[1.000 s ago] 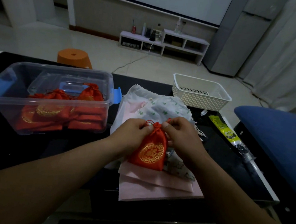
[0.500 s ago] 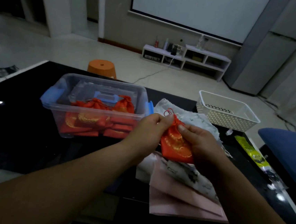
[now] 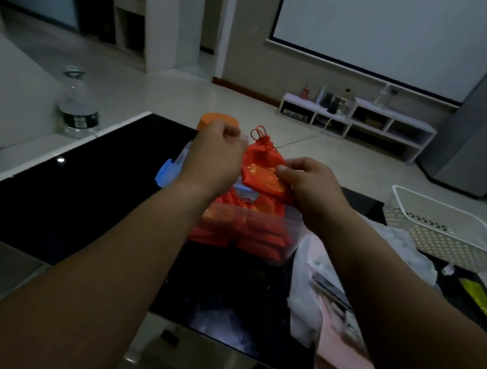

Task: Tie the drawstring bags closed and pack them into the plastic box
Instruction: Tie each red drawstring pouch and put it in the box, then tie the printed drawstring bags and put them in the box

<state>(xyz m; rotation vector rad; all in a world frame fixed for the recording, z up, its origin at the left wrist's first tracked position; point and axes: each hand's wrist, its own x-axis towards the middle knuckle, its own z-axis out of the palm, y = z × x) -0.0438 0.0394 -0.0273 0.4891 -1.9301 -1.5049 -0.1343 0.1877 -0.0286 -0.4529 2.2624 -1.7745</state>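
Observation:
A red drawstring bag point(image 3: 263, 164) with gold embroidery hangs above the clear plastic box point(image 3: 286, 233), cinched at its neck with the cord loops sticking up. My right hand point(image 3: 310, 187) pinches the bag's lower right side. My left hand point(image 3: 215, 155) is closed beside the bag's neck, seemingly on its cord; the grip itself is hidden. Several red bags point(image 3: 241, 228) lie packed inside the box, which my arms partly cover.
The box stands on a black glossy table point(image 3: 87, 187). Pink and white cloth bags point(image 3: 321, 316) are piled at the right, behind them a white perforated basket point(image 3: 440, 227). An orange stool point(image 3: 209, 120) and a water bottle point(image 3: 78, 109) stand beyond the table.
Both hands carried the red bag from over the cloth pile leftward to above the plastic box. The view swung left with them.

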